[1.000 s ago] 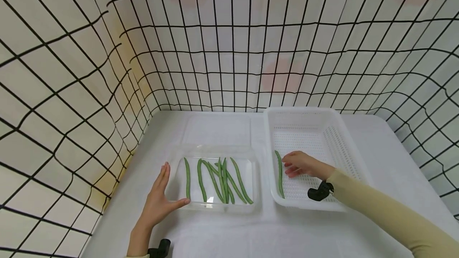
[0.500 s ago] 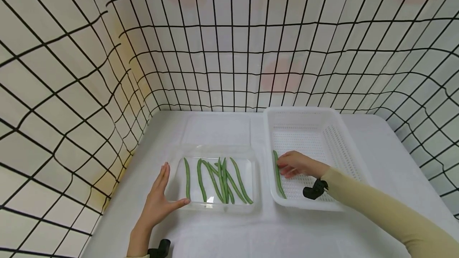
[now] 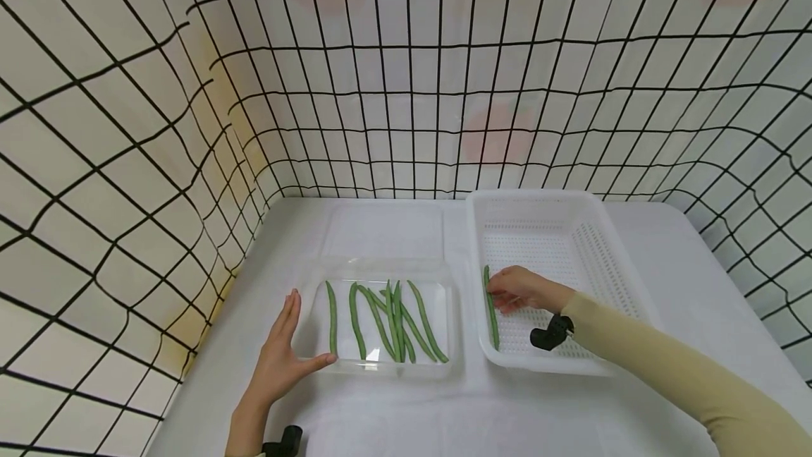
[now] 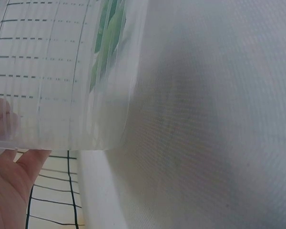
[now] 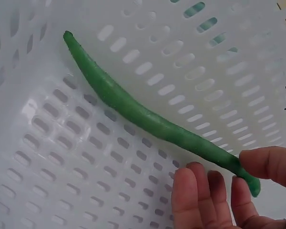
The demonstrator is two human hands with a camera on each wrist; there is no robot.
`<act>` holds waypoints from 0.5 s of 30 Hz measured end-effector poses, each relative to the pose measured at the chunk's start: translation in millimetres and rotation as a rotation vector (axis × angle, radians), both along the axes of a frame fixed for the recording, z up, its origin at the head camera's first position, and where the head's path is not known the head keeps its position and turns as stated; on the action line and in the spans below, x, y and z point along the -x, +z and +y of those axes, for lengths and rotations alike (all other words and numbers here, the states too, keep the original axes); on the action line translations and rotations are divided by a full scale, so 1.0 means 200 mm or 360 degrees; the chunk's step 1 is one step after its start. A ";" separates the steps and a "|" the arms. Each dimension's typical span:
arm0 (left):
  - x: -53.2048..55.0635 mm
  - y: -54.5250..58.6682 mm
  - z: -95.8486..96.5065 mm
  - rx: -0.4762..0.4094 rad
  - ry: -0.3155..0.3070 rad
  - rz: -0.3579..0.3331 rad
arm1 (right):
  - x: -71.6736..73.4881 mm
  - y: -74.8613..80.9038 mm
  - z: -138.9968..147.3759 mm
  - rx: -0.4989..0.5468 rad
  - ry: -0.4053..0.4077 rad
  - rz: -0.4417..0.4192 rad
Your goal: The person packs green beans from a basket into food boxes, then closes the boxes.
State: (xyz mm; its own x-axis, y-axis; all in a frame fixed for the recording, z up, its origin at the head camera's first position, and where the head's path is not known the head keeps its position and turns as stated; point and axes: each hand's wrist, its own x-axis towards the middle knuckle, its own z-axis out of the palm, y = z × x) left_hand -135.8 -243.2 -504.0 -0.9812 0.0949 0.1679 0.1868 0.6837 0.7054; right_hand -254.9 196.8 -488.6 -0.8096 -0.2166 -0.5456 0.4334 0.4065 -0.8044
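My left hand point(image 3: 279, 355) has its fingers straight and spread at the left side of a clear plastic container point(image 3: 415, 370); its thumb lies at the front left corner. Several green beans point(image 3: 424, 319) lie inside that container, some crossing. In the left wrist view the see-through wall point(image 4: 62, 124) covers part of the hand. Inside a white perforated basket point(image 3: 612, 252), my right hand point(image 3: 523, 289) pinches a single green bean point(image 5: 148, 124) near one end between thumb and index finger. This bean lies slanted along the basket's left wall; the other right fingers stay loosely bent.
Black wire mesh point(image 3: 412, 90) encloses the back and both sides of the white-covered table point(image 3: 444, 415). A faint clear rectangular panel point(image 3: 383, 228) lies behind the container. The basket stands just right of the container.
My right hand has moved left to the basket's bean and now pinches it. The bean's near end has shifted slightly. My left hand and the container have stayed put.
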 end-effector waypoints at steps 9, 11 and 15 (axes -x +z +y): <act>0.00 0.00 0.00 0.0010 0.0012 -0.0012 | 0.01 0.01 0.01 0.0027 -0.0026 0.0035; 0.00 0.00 0.00 0.0010 0.0016 -0.0018 | 0.01 0.02 0.01 0.0040 -0.0032 0.0043; 0.00 0.00 0.00 0.0010 0.0011 -0.0010 | 0.01 0.07 0.03 0.0063 -0.0025 0.0099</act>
State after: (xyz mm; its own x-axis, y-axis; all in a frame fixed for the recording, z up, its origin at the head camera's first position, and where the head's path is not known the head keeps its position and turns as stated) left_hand -135.6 -242.9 -503.5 -0.9829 0.0890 0.1615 0.1778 0.6893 0.7023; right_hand -256.8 201.8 -474.6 -0.8450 -0.2240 -0.4856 0.3882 0.3675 -0.8451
